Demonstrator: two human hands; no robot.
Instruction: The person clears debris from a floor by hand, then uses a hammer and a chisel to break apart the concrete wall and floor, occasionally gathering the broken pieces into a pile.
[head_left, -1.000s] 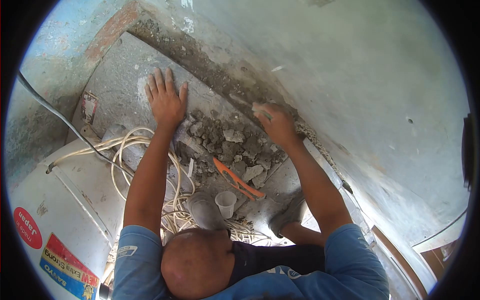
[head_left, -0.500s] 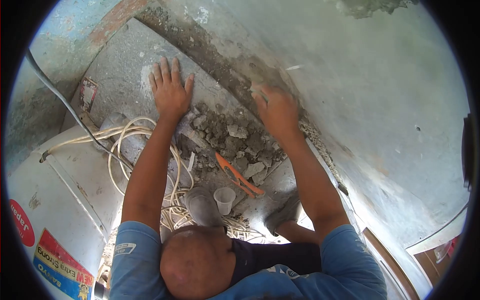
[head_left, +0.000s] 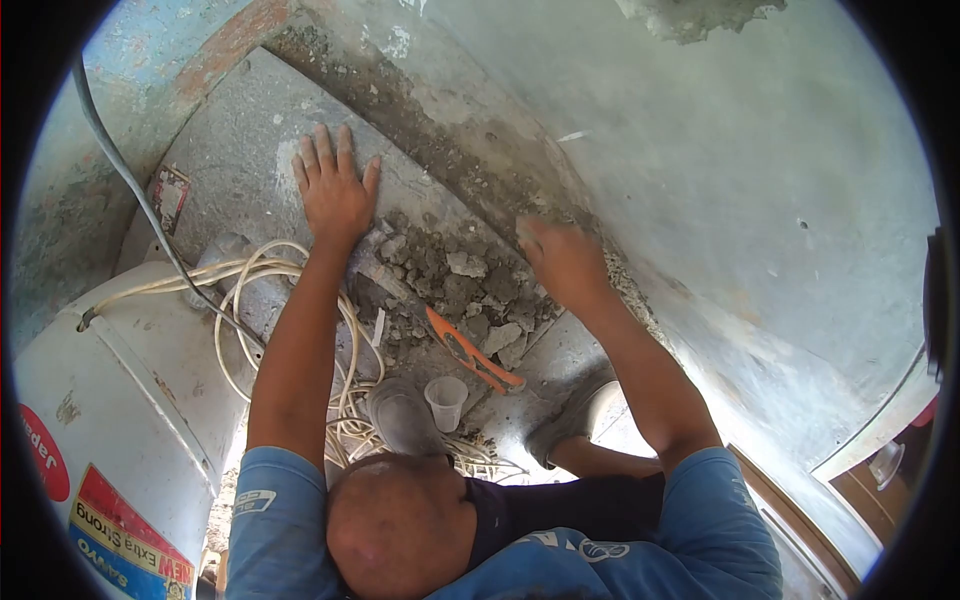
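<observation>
My left hand lies flat on the grey dusty slab, fingers spread and holding nothing. My right hand is beside the strip of rough mortar at the wall's foot, past the slab's edge. Its fingers are curled, and whatever is in them is hidden. Between my arms sits a heap of broken mortar lumps. A tool with an orange handle rests against the heap; its grey end is partly covered by rubble.
A clear plastic cup stands near my shoe. Coiled cream cable lies left of my left forearm, by a white appliance with stickers. A dark cable crosses the left side. The plastered wall rises on the right.
My right hand has moved down along the wall's foot, toward me. A pale object showed at its fingertips before and is hidden now. The left hand stays flat on the slab.
</observation>
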